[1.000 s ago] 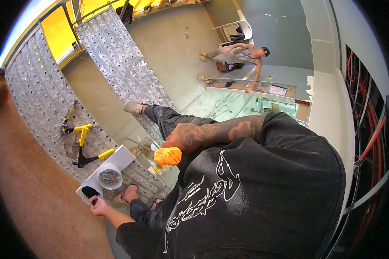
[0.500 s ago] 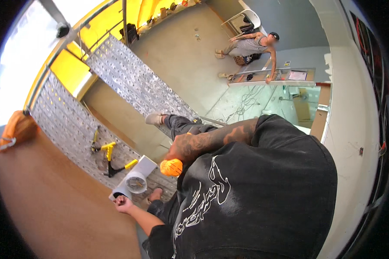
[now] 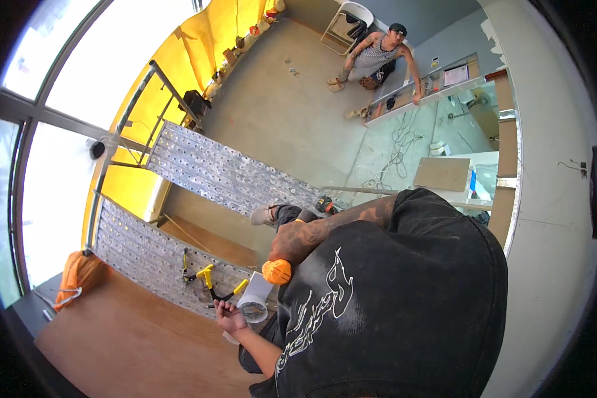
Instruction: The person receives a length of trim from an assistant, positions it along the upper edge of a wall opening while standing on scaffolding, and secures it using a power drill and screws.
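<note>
At the left, a brown board point(image 3: 132, 348) fills the lower left of the frame, and just above it a perforated plank point(image 3: 129, 235) slopes down toward the lower middle. On the plank, left of the frame's centre, lie yellow-and-black tools point(image 3: 209, 277); the nearest yellow grip has its long axis rising from lower left to upper right. The left hand point(image 3: 231, 320) is just below them, its fingers loosely curled and pointing up the frame. From those fingertips the tools lie up the picture, the yellow grip up and to the right; the left hand is clearly the nearer one. Whether the fingertips touch the black part of the tool, or hold something small, I cannot tell.

Just right of the left fingers stands a white bucket point(image 3: 252, 298), with a white board point(image 3: 259, 285) showing beyond it.

Farther right, near the frame's centre, the right hand point(image 3: 288, 244) is closed, and an orange knob point(image 3: 276, 272) sticks out below its fingers; its grip is partly hidden. Beyond that hand, a drill point(image 3: 325, 204) rests at the end of another plank point(image 3: 229, 172). At upper right, well apart, a co-worker point(image 3: 381, 58) leans on a ledge.
</note>
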A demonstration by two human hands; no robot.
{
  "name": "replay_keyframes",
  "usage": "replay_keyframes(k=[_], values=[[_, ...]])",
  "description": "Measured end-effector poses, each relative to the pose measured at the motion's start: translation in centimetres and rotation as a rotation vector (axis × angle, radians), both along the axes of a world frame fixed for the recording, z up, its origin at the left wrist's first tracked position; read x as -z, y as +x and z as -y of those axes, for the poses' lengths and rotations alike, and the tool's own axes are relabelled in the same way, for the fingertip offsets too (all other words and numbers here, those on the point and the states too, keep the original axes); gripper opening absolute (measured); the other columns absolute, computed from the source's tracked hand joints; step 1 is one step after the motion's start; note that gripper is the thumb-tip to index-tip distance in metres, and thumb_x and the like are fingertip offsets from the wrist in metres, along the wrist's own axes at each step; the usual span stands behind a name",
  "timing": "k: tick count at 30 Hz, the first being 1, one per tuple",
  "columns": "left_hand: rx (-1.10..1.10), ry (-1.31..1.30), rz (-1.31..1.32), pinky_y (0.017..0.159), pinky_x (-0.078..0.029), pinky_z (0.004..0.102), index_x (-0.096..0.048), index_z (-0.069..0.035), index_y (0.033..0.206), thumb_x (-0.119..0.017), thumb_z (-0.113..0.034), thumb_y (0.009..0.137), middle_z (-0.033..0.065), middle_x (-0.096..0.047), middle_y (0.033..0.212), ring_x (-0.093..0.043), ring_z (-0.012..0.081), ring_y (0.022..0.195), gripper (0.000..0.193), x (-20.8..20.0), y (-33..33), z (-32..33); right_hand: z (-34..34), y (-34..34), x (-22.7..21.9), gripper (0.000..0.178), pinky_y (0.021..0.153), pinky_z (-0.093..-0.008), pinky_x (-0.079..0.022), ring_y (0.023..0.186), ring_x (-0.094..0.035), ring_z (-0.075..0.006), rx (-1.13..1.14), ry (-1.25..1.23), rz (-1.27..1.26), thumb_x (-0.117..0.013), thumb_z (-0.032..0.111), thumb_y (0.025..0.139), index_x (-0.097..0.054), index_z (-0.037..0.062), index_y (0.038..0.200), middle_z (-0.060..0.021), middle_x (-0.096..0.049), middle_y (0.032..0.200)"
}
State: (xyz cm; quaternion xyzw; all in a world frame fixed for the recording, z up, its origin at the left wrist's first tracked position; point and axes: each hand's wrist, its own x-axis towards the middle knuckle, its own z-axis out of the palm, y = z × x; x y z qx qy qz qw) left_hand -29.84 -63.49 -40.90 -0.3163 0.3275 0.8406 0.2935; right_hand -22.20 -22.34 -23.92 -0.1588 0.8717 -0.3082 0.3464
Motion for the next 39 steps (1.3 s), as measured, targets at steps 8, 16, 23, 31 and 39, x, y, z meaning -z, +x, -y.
replay_keyframes(k=[8, 16, 23, 31, 39], values=[[0.173, 0.012, -0.035, 0.061, -0.047, 0.0243, -0.057, -0.008, 0.111, -0.052, -0.022, 0.100, 0.0020, -0.059, 0.084, -0.053, 0.0127, 0.070, 0.019, -3.1, -0.9, -3.5, -1.9, -0.3, -1.9, 0.027, 0.076, -0.0463, -0.053, 0.090, -0.068, -0.0319, 0.033, -0.028, -0.065, -0.064, 0.035, 0.080, -0.064, 0.0178, 0.101, -0.0099, -0.070, 0.092], [0.437, 0.129, -0.125, 0.058, -0.044, 0.0260, -0.062, -0.010, 0.097, -0.057, -0.028, 0.097, 0.0010, -0.059, 0.076, -0.052, 0.0136, 0.065, 0.018, 0.0, -1.4, -1.6, -1.8, 0.4, 1.5, 0.025, 0.068, -0.0462, -0.052, 0.081, -0.068, -0.0309, 0.133, -0.245, -0.264, -0.069, 0.035, 0.077, -0.066, 0.0206, 0.097, -0.0074, -0.069, 0.084], [0.422, 0.009, -0.030, 0.061, -0.039, 0.0315, -0.060, -0.015, 0.090, -0.054, -0.035, 0.098, -0.0012, -0.047, 0.068, -0.045, 0.0159, 0.061, 0.022, -3.2, -2.7, -5.9, -2.7, -0.4, -0.3, 0.021, 0.079, -0.0440, -0.052, 0.097, -0.065, -0.0296, 0.098, -0.153, -0.210, -0.060, 0.031, 0.084, -0.065, 0.0197, 0.101, -0.0076, -0.068, 0.100], [0.330, -0.086, -0.075, 0.064, -0.047, 0.0288, -0.061, -0.010, 0.100, -0.059, -0.019, 0.095, 0.0017, -0.061, 0.081, -0.057, 0.0151, 0.069, 0.010, -5.0, -2.8, -6.5, -3.3, -2.7, -5.3, 0.032, 0.083, -0.0445, -0.051, 0.100, -0.065, -0.0309, 0.128, -0.111, -0.131, -0.062, 0.033, 0.083, -0.062, 0.0252, 0.114, -0.0074, -0.068, 0.104], [0.320, 0.040, -0.131, 0.081, -0.053, 0.0295, -0.059, -0.006, 0.110, -0.052, -0.012, 0.098, 0.0077, -0.066, 0.100, -0.063, 0.0182, 0.086, 0.015, -5.7, -0.9, -6.7, -2.8, -2.7, -6.8, 0.052, 0.081, -0.0422, -0.052, 0.094, -0.067, -0.0290, 0.251, -0.177, -0.185, -0.068, 0.042, 0.079, -0.055, 0.0321, 0.129, -0.0056, -0.069, 0.106]])
